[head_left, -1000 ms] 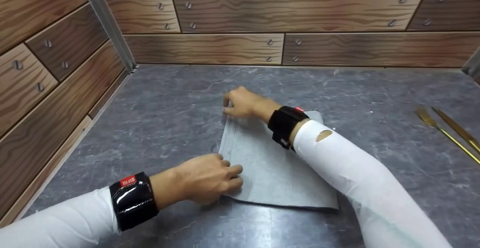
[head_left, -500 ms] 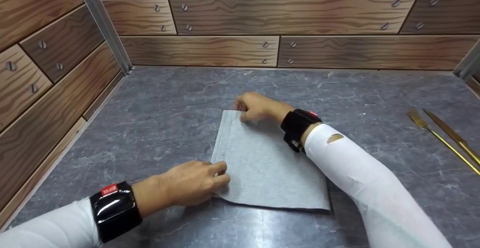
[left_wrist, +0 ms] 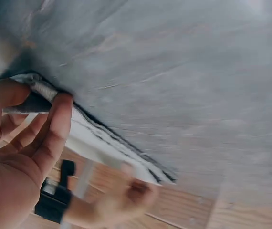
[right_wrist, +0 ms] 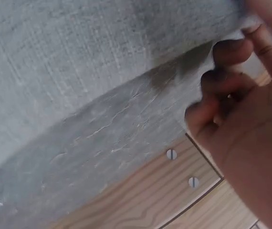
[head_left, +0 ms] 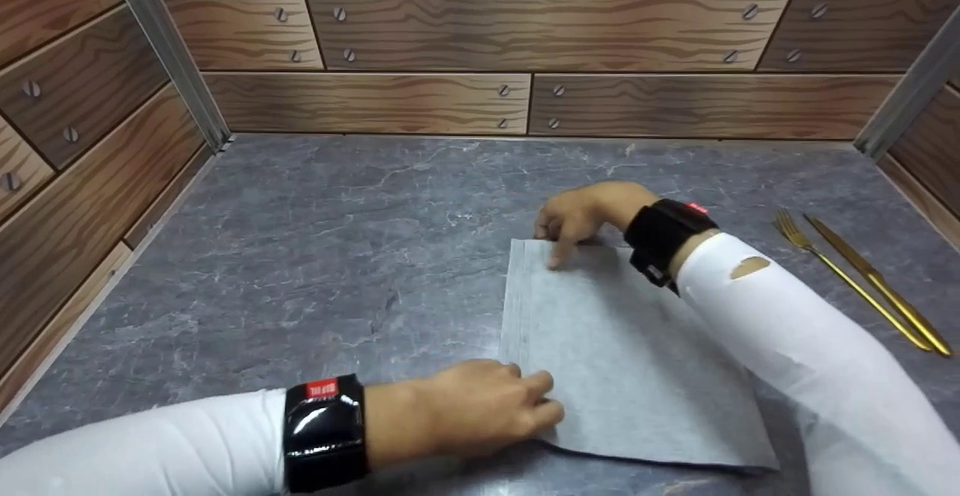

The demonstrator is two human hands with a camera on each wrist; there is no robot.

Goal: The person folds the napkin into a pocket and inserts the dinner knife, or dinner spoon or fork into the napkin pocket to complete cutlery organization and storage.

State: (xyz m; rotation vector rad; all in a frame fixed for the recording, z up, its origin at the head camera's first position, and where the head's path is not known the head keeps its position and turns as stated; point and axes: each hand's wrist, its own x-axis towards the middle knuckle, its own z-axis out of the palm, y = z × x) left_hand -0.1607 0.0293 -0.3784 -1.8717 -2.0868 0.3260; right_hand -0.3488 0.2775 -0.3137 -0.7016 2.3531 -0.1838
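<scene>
A light grey cloth (head_left: 637,346), folded in layers with a stitched hem along its left side, lies on the table. My left hand (head_left: 480,406) pinches its near left corner between thumb and fingers. In the left wrist view the thumb and fingertips of that hand (left_wrist: 28,129) hold the stacked edges of the cloth (left_wrist: 109,138). At the far edge, my right hand (head_left: 585,214) grips the cloth close to the far left corner, thumb on top. The right wrist view shows the curled fingers of this hand (right_wrist: 241,90) at the edge of the cloth (right_wrist: 78,52).
To the right lie a gold fork (head_left: 847,278) and a gold knife (head_left: 877,282), side by side on the grey marbled table (head_left: 360,233). Wood-patterned walls (head_left: 420,102) stand at the back and sides.
Both hands and the cloth have shifted right across the table, nearer the fork and knife. The right hand also slid right along the far edge, baring the far left corner. The head view has turned.
</scene>
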